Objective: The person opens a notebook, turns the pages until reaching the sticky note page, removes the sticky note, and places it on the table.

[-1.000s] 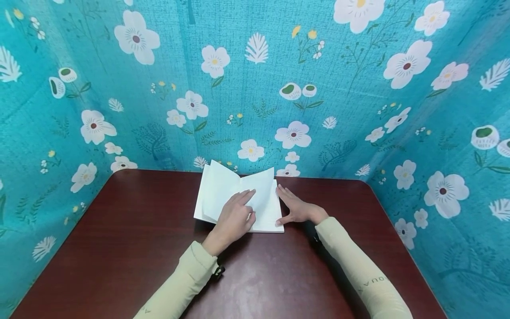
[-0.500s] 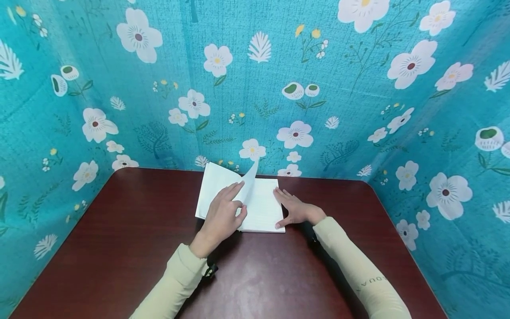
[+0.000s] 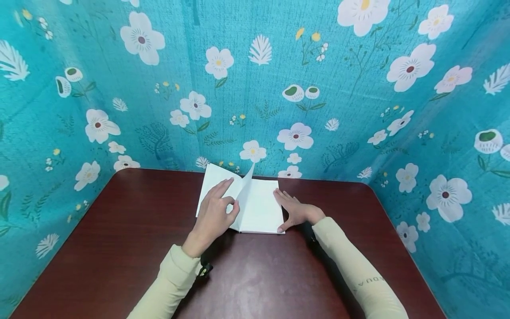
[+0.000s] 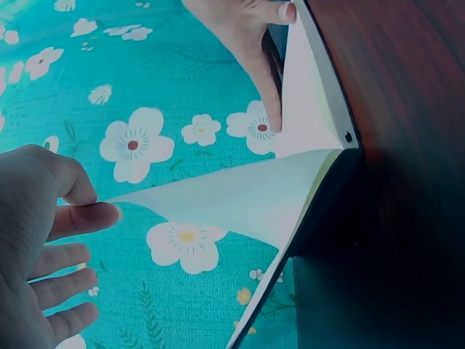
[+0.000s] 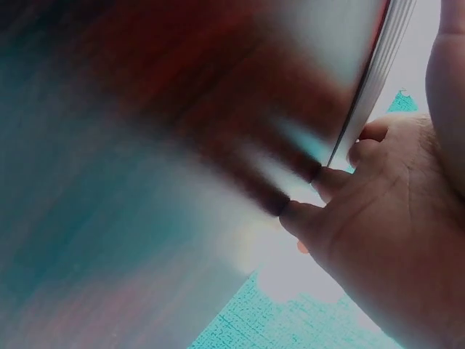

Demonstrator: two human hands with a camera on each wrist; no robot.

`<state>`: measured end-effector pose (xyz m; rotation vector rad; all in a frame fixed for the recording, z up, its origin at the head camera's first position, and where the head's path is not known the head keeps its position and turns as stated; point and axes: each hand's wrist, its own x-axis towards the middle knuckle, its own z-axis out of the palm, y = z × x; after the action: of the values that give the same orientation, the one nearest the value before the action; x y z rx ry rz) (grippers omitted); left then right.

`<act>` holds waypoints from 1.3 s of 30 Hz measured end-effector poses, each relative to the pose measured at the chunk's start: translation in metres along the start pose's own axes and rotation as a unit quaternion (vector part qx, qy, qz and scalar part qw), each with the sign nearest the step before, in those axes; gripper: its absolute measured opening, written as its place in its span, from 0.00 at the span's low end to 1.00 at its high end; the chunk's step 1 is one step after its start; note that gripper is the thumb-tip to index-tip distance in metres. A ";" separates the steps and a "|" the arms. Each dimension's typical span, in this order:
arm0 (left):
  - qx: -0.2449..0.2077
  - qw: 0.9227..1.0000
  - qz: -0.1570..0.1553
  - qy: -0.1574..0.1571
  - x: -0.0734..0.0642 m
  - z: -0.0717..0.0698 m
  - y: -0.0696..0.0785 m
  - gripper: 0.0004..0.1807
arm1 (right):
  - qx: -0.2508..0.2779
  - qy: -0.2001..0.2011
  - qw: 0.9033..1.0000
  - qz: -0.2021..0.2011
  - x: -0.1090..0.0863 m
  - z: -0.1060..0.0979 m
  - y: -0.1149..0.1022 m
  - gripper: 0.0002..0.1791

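Observation:
An open notebook (image 3: 260,208) with white pages lies near the table's back edge. My left hand (image 3: 215,212) pinches the corner of one page (image 4: 225,196) between thumb and forefinger, its other fingers stretched out. That page stands up from the spine, bowed toward the left, over the left-hand pages (image 3: 213,177). My right hand (image 3: 296,210) rests at the notebook's right edge with thumb and fingers spread; the thumb is on the near right corner. In the right wrist view, fingertips (image 5: 298,214) of this hand touch the shiny table beside the page edges (image 5: 381,69).
The dark red-brown table (image 3: 131,235) has rounded back corners. A turquoise curtain (image 3: 247,88) with white flowers hangs behind it and along both sides. A small black item (image 3: 205,269) shows under the left cuff.
My left hand has moved left and a little toward me, drawing the pinched page from the right side up and over to the left. The right hand has stayed at the edge.

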<state>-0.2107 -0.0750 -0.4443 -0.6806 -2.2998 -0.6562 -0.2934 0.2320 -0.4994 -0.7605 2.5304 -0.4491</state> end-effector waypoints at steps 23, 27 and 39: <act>0.000 1.000 -0.018 -0.004 -0.002 -0.002 -0.002 0.12 | 0.008 -0.002 1.000 0.009 0.000 0.004 0.003 0.77; -0.001 1.000 -0.021 -0.006 -0.004 -0.005 -0.002 0.12 | 0.006 -0.001 1.000 0.011 -0.001 0.004 0.004 0.77; 0.000 0.999 -0.036 0.003 -0.010 -0.013 -0.009 0.11 | 0.018 0.006 1.000 0.003 0.000 0.004 0.002 0.76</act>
<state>-0.2038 -0.0926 -0.4446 -0.5974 -2.3281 -0.6895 -0.2922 0.2332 -0.5039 -0.7399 2.5266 -0.4981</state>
